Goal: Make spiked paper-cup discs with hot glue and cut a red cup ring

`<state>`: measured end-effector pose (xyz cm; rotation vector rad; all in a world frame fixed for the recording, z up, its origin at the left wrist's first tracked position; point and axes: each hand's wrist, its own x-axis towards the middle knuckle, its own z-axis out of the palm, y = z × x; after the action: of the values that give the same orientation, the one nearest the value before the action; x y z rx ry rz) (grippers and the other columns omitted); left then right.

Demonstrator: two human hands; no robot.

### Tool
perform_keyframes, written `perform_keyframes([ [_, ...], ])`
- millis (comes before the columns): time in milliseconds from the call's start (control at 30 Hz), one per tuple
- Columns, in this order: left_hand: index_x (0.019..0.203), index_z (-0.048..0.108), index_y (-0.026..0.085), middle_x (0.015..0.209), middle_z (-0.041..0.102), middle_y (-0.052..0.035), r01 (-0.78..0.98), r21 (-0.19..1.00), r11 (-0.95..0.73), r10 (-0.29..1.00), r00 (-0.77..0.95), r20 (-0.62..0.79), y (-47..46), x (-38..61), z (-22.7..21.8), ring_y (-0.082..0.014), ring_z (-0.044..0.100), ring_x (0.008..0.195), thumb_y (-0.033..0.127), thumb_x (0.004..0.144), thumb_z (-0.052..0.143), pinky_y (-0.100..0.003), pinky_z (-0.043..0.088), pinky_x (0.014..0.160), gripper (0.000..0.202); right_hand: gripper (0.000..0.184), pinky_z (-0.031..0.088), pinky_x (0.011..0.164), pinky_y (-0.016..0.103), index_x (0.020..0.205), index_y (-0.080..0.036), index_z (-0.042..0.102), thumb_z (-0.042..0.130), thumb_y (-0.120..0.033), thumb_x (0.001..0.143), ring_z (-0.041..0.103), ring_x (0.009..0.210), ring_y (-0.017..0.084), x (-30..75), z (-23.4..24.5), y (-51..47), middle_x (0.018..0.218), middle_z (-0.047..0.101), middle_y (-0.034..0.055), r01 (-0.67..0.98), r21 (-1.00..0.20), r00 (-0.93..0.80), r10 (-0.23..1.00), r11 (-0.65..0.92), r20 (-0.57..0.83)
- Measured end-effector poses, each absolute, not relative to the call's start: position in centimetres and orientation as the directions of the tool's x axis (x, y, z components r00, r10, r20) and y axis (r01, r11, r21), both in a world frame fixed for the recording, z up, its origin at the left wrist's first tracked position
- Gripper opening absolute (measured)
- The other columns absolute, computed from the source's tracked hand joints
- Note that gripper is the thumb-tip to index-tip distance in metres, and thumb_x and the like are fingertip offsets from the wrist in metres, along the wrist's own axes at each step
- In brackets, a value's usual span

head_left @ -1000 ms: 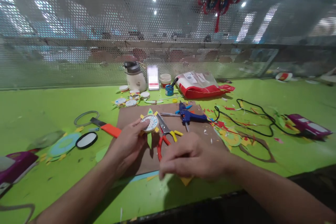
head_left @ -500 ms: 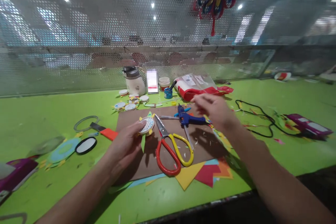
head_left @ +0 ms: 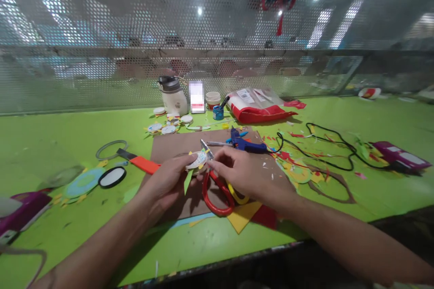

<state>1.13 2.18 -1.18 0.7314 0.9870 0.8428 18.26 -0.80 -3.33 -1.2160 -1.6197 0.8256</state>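
Note:
My left hand (head_left: 166, 184) pinches a small round white disc (head_left: 197, 160) with yellow and green paper points around its rim and a green paper strip hanging below it. My right hand (head_left: 239, 172) has its fingertips pinched at the disc's right edge, touching it. Both hands hover over a brown cardboard sheet (head_left: 172, 144). Red-and-yellow scissors (head_left: 217, 192) lie on the cardboard beneath my right hand, partly hidden. A blue glue gun (head_left: 244, 143) rests behind my right hand.
On the green table (head_left: 50, 144) lie coloured paper triangles (head_left: 242, 216) at the front edge, an orange-handled knife (head_left: 137, 162), rings and a black-rimmed disc (head_left: 111, 177) at left, a black cord (head_left: 325, 144), a red bag (head_left: 259, 110), a white jug (head_left: 172, 97) and paint pots. A mesh wall stands behind.
My right hand came back from the glue gun area to the disc in my left hand. The left hand stayed in place with the disc.

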Motion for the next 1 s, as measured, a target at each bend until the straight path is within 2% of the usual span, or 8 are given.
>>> perform_keyframes([
  [67,0.079,0.072,0.01,0.062,0.067,-0.0058,-0.272,0.811,0.519,0.841,0.333,-0.426,2.2,1.1,-1.2,-0.0127,0.062,0.049,0.005,0.084,0.06,-0.018,0.054,0.043,0.014,0.012,0.05,0.062,0.025,0.097,-0.017,0.067,0.066,-0.024,0.087,0.062,0.065,0.014,18.3,-2.7,-1.4,0.073,0.067,-0.0009,0.376,-0.839,-0.085,0.916,0.393,0.391],
  [133,0.079,0.071,0.01,0.061,0.067,-0.0061,-0.276,0.785,0.555,0.814,0.373,-0.445,2.2,1.1,-1.3,-0.0125,0.061,0.047,0.006,0.083,0.06,-0.018,0.054,0.043,0.013,0.028,0.053,0.066,0.025,0.115,-0.02,0.067,0.065,-0.017,0.087,0.066,0.069,0.015,18.5,-1.8,-2.0,0.08,0.072,0.0,0.428,-0.758,-0.197,0.869,0.493,0.454],
  [367,0.076,0.069,0.009,0.06,0.067,-0.0074,-0.26,0.738,0.623,0.752,0.459,-0.473,2.1,1.0,-1.4,-0.0097,0.057,0.04,0.008,0.082,0.059,-0.016,0.053,0.042,0.012,0.028,0.057,0.071,0.026,0.116,-0.018,0.072,0.069,-0.016,0.088,0.073,0.08,0.019,19.3,-1.1,-2.5,0.096,0.079,0.0058,0.636,-0.39,-0.416,0.722,0.666,0.553],
  [467,0.076,0.069,0.007,0.058,0.065,-0.0066,-0.266,0.744,0.613,0.758,0.462,-0.46,2.1,0.9,-1.5,-0.0093,0.057,0.041,0.008,0.083,0.057,-0.016,0.053,0.043,0.013,0.028,0.058,0.08,0.03,0.12,-0.015,0.068,0.063,-0.02,0.093,0.073,0.091,0.021,19.5,-2.3,-2.0,0.105,0.078,0.0101,0.576,-0.351,-0.479,0.653,0.738,0.587],
  [600,0.072,0.069,0.008,0.059,0.066,-0.008,-0.286,0.753,0.592,0.775,0.459,-0.435,2.0,0.7,-1.8,-0.0116,0.059,0.044,0.008,0.081,0.057,-0.019,0.055,0.045,0.014,0.033,0.058,0.075,0.031,0.125,-0.015,0.064,0.062,-0.022,0.094,0.073,0.087,0.022,19.6,-3.2,-1.6,0.104,0.078,0.0109,0.593,-0.32,-0.507,0.652,0.739,0.564],
  [767,0.071,0.069,0.01,0.062,0.068,-0.0064,-0.335,0.777,0.532,0.827,0.4,-0.394,1.7,0.6,-1.3,-0.0118,0.061,0.046,0.01,0.081,0.06,-0.018,0.054,0.044,0.013,0.022,0.056,0.066,0.029,0.112,-0.015,0.07,0.063,-0.02,0.092,0.074,0.076,0.022,19.4,-2.6,-2.3,0.092,0.08,0.0101,0.699,-0.246,-0.476,0.693,0.672,0.542],
  [900,0.071,0.069,0.013,0.063,0.069,-0.0064,-0.364,0.783,0.504,0.846,0.389,-0.364,1.2,0.7,-0.3,-0.0141,0.061,0.046,0.024,0.089,0.058,-0.022,0.054,0.042,0.024,0.015,0.053,0.057,0.027,0.105,-0.02,0.072,0.063,-0.026,0.094,0.073,0.068,0.021,19.2,-1.9,-2.9,0.088,0.08,0.0061,0.781,-0.202,-0.425,0.741,0.591,0.521],
  [1000,0.074,0.07,0.014,0.069,0.071,-0.0069,-0.405,0.788,0.463,0.868,0.385,-0.312,0.8,0.6,0.2,-0.0158,0.065,0.053,0.025,0.091,0.057,-0.023,0.056,0.045,0.024,0.014,0.055,0.061,0.027,0.103,-0.021,0.072,0.062,-0.026,0.094,0.074,0.071,0.021,19.2,-1.9,-2.9,0.089,0.08,0.0065,0.787,-0.19,-0.408,0.727,0.587,0.552],
])
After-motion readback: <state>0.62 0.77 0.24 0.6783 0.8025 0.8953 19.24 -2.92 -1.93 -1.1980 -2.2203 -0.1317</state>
